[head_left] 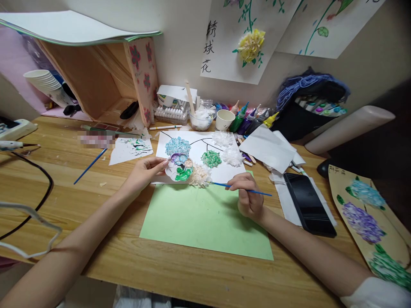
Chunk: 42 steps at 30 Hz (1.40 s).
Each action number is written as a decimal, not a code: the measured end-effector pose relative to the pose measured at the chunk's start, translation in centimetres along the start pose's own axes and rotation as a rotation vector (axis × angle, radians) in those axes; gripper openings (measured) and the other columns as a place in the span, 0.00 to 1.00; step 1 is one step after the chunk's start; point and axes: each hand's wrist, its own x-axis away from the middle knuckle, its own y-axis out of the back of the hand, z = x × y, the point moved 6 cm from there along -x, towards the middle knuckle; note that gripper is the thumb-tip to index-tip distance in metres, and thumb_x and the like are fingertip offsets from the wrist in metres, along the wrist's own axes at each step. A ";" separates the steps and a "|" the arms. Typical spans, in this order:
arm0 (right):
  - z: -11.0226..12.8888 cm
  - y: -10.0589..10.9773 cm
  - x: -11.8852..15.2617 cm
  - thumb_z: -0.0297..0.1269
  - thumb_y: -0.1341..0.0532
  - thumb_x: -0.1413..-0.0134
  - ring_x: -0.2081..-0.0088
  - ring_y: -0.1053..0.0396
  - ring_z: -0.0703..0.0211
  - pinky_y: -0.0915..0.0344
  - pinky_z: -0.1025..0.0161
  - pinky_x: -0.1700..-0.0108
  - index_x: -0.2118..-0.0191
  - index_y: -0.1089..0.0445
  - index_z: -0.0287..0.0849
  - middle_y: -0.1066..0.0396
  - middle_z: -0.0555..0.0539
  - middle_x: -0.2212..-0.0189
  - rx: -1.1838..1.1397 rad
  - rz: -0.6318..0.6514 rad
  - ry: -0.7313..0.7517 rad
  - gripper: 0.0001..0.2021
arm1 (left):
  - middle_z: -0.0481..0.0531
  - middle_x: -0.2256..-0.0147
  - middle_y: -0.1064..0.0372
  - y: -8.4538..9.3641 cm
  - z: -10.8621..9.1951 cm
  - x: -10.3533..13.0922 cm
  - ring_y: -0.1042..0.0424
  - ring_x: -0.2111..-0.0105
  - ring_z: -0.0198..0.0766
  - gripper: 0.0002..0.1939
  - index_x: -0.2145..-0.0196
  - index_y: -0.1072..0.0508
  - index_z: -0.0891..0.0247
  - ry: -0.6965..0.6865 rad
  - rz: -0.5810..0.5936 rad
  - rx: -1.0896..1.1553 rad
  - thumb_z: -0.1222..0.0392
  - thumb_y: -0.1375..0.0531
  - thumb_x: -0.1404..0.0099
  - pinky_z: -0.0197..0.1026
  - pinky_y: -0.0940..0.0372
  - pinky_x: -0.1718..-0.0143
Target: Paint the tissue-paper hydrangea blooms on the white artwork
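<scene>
My left hand pinches the edge of a small white flower-shaped palette with purple, green and peach paint in it. My right hand is closed round a thin blue paintbrush. The brush tip is at the edge of a cream-peach paper flower, beside the palette. That flower is on a white sheet with drawn black branches, a light-blue flower, a green flower and white flowers. A green sheet lies beneath the white sheet's front edge.
A black phone lies on tissue at the right, near a painted flower picture. Behind the sheet stand a paper cup, a bowl of tissue and paint bottles. Another blue brush and a cable are at left.
</scene>
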 end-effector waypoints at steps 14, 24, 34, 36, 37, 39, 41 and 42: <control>-0.8 0.4 -0.1 0.31 0.52 0.37 0.69 0.32 0.57 0.35 0.58 0.67 0.64 0.34 0.46 0.30 0.49 0.74 -0.058 -0.133 -0.112 0.10 | 0.51 0.66 0.22 -0.1 -0.2 0.2 0.26 0.67 0.38 0.24 0.67 0.20 0.62 0.014 0.004 -0.005 0.41 0.30 0.56 0.39 0.29 0.61; 0.5 0.1 -0.1 0.28 0.50 0.39 0.68 0.33 0.56 0.36 0.58 0.67 0.60 0.35 0.46 0.29 0.49 0.74 0.039 0.011 0.052 0.09 | 0.52 0.66 0.22 0.0 0.1 -0.1 0.26 0.67 0.40 0.22 0.64 0.20 0.61 -0.036 0.039 -0.037 0.41 0.32 0.50 0.41 0.29 0.61; 0.7 0.2 -0.1 0.31 0.50 0.37 0.70 0.32 0.57 0.36 0.58 0.68 0.59 0.35 0.47 0.27 0.49 0.74 0.076 0.006 0.071 0.08 | 0.54 0.64 0.22 -0.2 -0.3 0.3 0.25 0.66 0.41 0.24 0.65 0.20 0.63 0.001 0.023 -0.009 0.41 0.31 0.53 0.41 0.29 0.60; 0.6 0.7 0.0 0.33 0.51 0.36 0.70 0.31 0.57 0.36 0.58 0.67 0.59 0.34 0.48 0.27 0.49 0.74 0.064 -0.065 0.077 0.09 | 0.53 0.65 0.21 -0.4 -0.4 0.5 0.25 0.65 0.40 0.23 0.66 0.20 0.62 0.019 0.024 0.016 0.42 0.31 0.54 0.40 0.29 0.59; 0.6 0.8 0.0 0.34 0.51 0.36 0.70 0.31 0.57 0.36 0.57 0.66 0.59 0.34 0.47 0.26 0.49 0.73 0.059 -0.078 0.082 0.09 | 0.53 0.66 0.21 -0.4 -0.4 0.5 0.25 0.65 0.40 0.23 0.66 0.20 0.62 0.027 0.025 0.027 0.42 0.30 0.54 0.40 0.29 0.59; 0.6 0.6 -0.1 0.33 0.51 0.36 0.66 0.30 0.56 0.34 0.56 0.64 0.57 0.34 0.46 0.25 0.47 0.69 0.055 -0.052 0.085 0.10 | 0.52 0.67 0.21 -0.6 -0.5 0.6 0.25 0.67 0.40 0.23 0.67 0.21 0.63 0.035 0.032 0.041 0.42 0.30 0.55 0.40 0.29 0.61; 0.7 0.0 -0.3 0.30 0.51 0.37 0.62 0.29 0.55 0.33 0.55 0.61 0.55 0.34 0.46 0.24 0.45 0.64 0.052 0.012 0.072 0.11 | 0.53 0.68 0.22 -0.7 -0.4 0.7 0.25 0.69 0.39 0.24 0.68 0.21 0.63 0.038 0.041 0.036 0.42 0.30 0.56 0.39 0.29 0.64; 0.7 -0.3 -0.5 0.30 0.51 0.37 0.61 0.29 0.55 0.32 0.55 0.61 0.54 0.34 0.46 0.24 0.44 0.63 0.049 0.038 0.063 0.12 | 0.53 0.68 0.22 -0.7 -0.4 0.7 0.25 0.69 0.39 0.24 0.68 0.21 0.64 0.037 0.044 0.028 0.42 0.30 0.56 0.39 0.29 0.65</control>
